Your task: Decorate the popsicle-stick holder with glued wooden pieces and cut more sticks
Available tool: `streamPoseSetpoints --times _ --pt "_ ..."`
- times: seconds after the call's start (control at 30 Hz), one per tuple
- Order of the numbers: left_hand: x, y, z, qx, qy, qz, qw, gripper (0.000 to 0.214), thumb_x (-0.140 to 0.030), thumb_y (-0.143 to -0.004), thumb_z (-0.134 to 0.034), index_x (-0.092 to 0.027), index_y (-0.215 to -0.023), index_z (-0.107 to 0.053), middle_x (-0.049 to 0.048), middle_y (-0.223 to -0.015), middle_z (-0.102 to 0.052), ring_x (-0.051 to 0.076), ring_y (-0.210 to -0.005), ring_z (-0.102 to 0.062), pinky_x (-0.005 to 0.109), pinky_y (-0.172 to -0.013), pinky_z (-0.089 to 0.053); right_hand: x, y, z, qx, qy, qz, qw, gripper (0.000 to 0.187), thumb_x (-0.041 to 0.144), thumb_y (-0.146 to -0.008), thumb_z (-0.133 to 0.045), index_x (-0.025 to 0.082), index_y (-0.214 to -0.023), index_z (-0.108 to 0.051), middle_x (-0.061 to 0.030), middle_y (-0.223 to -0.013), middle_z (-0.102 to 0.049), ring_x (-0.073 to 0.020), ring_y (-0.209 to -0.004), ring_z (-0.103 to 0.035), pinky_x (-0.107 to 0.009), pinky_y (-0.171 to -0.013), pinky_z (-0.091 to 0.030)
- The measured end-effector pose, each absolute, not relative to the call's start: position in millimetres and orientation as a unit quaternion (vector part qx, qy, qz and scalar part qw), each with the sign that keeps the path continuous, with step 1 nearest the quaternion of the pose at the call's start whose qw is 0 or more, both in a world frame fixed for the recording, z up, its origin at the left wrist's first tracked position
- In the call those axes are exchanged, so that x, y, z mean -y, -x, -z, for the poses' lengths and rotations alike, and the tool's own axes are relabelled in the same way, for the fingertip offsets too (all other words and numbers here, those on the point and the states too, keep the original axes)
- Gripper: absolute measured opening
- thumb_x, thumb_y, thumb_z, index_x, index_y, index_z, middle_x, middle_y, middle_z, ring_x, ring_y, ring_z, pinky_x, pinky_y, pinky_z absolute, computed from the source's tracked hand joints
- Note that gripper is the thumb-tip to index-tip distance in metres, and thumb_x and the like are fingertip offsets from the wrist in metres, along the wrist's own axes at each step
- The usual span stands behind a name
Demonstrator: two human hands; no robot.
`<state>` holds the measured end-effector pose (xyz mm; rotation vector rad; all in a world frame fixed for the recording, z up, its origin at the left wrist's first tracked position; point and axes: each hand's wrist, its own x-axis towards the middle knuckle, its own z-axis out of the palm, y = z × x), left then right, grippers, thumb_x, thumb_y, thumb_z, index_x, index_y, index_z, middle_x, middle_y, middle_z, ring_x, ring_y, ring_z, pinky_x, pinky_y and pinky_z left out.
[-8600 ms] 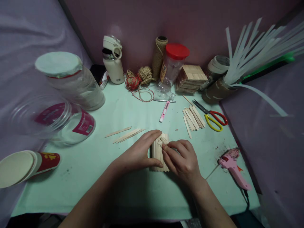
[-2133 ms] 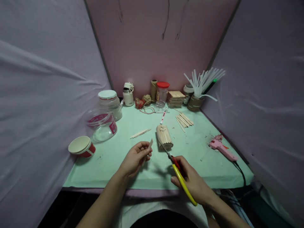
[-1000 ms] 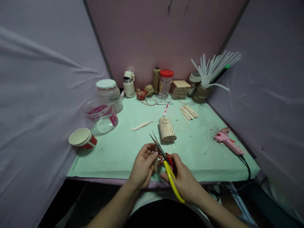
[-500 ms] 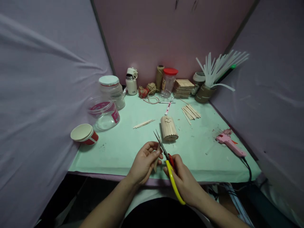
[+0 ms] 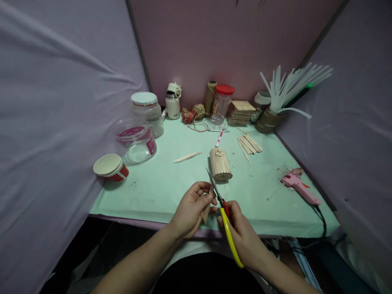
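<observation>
Between thumb and fingers, my left hand [image 5: 192, 210] pinches a flat wooden craft stick [image 5: 207, 212] held upright near the table's front edge. My right hand [image 5: 240, 228] grips scissors [image 5: 229, 234] with yellow and red handles. Their blades point away from me and lie at the upper end of the stick, looking almost closed. Just beyond the blade tips, a small barrel-shaped piece covered in wooden sticks [image 5: 221, 165] lies on the table, with a petal-like decoration on top. Left of it are a few thin pointed wood slivers [image 5: 188, 157].
A pink glue gun [image 5: 300, 188] lies at the right with its cord over the edge. Loose sticks [image 5: 249, 146] are behind the barrel piece. Paper cups [image 5: 110, 168] and a clear tub [image 5: 137, 143] stand left. Jars, twine and a holder of white glue sticks [image 5: 269, 120] line the back.
The scissor blades have drawn closer together at the stick's upper end. The view has shifted slightly, and both hands appear a little further right. Things on the table stay in place.
</observation>
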<state>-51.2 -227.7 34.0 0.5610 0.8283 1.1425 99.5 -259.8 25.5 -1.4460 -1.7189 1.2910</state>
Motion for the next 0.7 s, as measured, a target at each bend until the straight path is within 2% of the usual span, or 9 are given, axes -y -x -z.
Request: streamPoseSetpoints --times 0.3,0.53,0.7 --pt "230.1 51.5 -36.0 -0.378 -0.252 -0.526 0.719 0.033 -0.025 -0.069 -0.078 -0.017 -0.095 -0.061 -0.0001 -0.084 -0.056 0.009 -0.069 -0.054 0.020 -0.057 -0.046 259.8 -99.4 -31.2 0.634 0.527 -0.498 0.269 0.017 0.038 -0.092 -0.043 0.023 -0.095 -0.037 0.0018 -0.077 -0.051 -0.0157 -0.069 -0.048 -0.028 -0.062 -0.040" --pt "230.7 53.5 -35.3 -0.379 -0.273 -0.518 0.717 0.032 -0.024 -0.070 -0.077 -0.017 -0.097 -0.061 -0.0004 -0.080 -0.055 0.010 -0.069 -0.054 0.020 -0.056 -0.046 258.8 -102.3 -30.1 0.637 0.534 -0.499 0.246 0.013 0.033 -0.091 -0.043 0.024 -0.092 -0.033 0.0060 -0.070 -0.044 -0.0142 -0.063 -0.044 -0.026 -0.059 -0.037" --pt "231.8 53.1 -34.8 -0.381 -0.273 -0.520 0.714 0.031 -0.025 -0.071 -0.076 -0.017 -0.096 -0.061 -0.0003 -0.082 -0.055 0.010 -0.070 -0.054 0.021 -0.058 -0.047 258.5 -100.9 -31.8 0.636 0.539 -0.496 0.241 0.015 0.035 -0.091 -0.043 0.024 -0.093 -0.034 0.0044 -0.073 -0.048 -0.0156 -0.066 -0.047 -0.027 -0.061 -0.038"
